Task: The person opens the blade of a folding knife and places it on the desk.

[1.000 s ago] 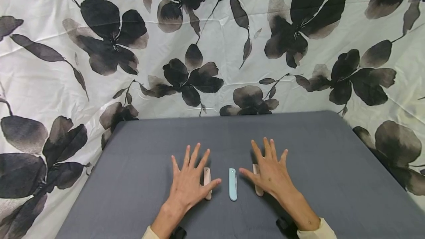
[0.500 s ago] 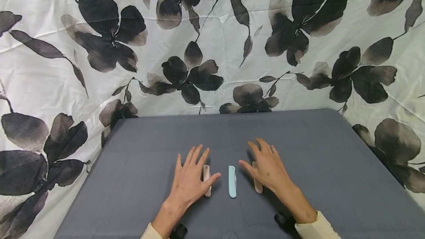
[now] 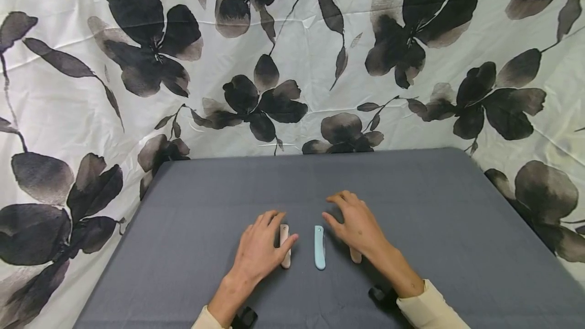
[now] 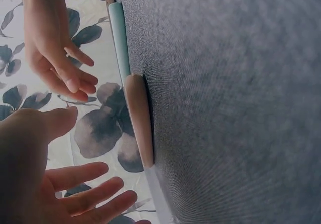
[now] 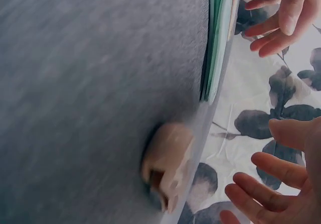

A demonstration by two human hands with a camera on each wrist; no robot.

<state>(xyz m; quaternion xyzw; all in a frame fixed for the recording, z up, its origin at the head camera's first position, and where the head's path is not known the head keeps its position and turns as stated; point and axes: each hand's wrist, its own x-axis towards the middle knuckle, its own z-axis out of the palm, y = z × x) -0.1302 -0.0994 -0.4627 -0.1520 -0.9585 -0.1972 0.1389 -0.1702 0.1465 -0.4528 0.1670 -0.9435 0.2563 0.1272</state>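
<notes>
Three folded pocket knives lie side by side on the grey tabletop. The light blue knife (image 3: 320,248) is in the middle, with a hole at its far end. My left hand (image 3: 257,250) hovers over the left pale pink knife (image 3: 284,232), thumb crossing above it in the head view. Above the right beige knife (image 3: 355,256) my right hand (image 3: 361,227) covers most of it. The left wrist view shows a gap between that hand and the pink knife (image 4: 139,121). Fingers of both hands are relaxed and slightly bent, holding nothing.
The grey tabletop (image 3: 205,187) extends around the knives. Behind it hangs a white cloth (image 3: 329,105) with dark flower prints. Dark wrist-worn devices show under both wrists, beside cream sleeves (image 3: 427,306).
Both hands have gone from widely spread fingers to more bent, relaxed ones. The right hand has moved a little to the left. The knives lie unmoved.
</notes>
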